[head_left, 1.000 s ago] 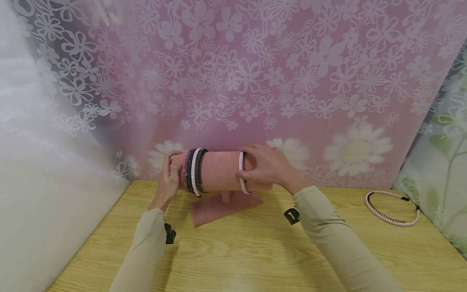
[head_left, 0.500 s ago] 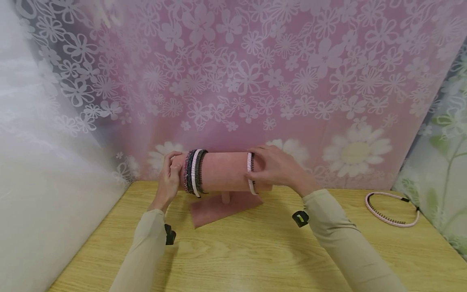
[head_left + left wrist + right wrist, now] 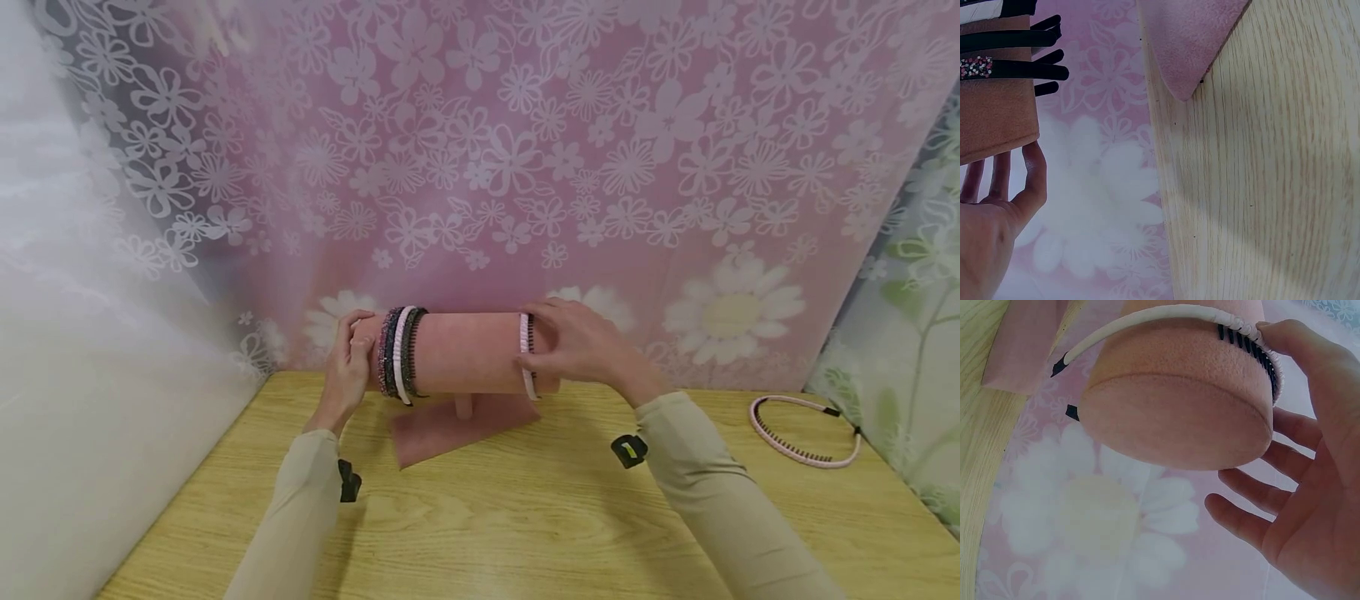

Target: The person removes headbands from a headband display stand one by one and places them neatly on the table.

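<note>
A pink velvety headband stand (image 3: 468, 352) has a horizontal roll on a post and a flat base. In the head view my left hand (image 3: 347, 371) holds the roll's left end, with fingers behind and thumb in front. Beside it several headbands, including a white one (image 3: 400, 354), sit close together around the roll. My right hand (image 3: 585, 343) holds a pale pink toothed headband (image 3: 526, 346) near the right end. In the right wrist view the thumb presses this headband's braided edge (image 3: 1244, 326), and its dark tips stick out past the roll. The index fingertip is hidden.
Another pale pink toothed headband (image 3: 765, 433) lies on the wooden table (image 3: 480, 533) at the far right. A floral pink curtain (image 3: 480, 167) hangs right behind the stand. Pale sheets (image 3: 90, 333) close off both sides.
My right hand has slid the pale pink headband along the roll to the right, closer to its right end. The left hand and the grouped headbands have stayed in place.
</note>
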### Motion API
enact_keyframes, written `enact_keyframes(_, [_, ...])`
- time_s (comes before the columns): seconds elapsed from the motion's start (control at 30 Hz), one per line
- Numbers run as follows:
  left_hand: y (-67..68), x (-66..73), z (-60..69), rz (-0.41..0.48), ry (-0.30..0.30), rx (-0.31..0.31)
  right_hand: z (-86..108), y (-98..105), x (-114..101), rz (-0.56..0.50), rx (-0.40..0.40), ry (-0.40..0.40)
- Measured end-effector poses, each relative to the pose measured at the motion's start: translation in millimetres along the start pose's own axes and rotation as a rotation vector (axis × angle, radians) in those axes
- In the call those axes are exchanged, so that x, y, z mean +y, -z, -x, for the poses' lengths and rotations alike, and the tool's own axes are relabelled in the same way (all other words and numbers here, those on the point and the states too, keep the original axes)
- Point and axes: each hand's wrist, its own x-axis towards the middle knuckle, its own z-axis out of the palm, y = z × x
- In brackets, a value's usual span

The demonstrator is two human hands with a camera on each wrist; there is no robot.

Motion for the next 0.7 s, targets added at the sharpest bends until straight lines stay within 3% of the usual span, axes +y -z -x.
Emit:
enact_keyframes(0.33, [0.8,-0.4,0.9,-0.011,0.003,-0.005,7.8,4.6,6.5,-0.054,-0.011,-0.026])
enact_keyframes(0.7, [0.0,1.1,0.7,-0.024,-0.007,0.01,12.4,3.7,15.8,-0.129,-0.024,0.006])
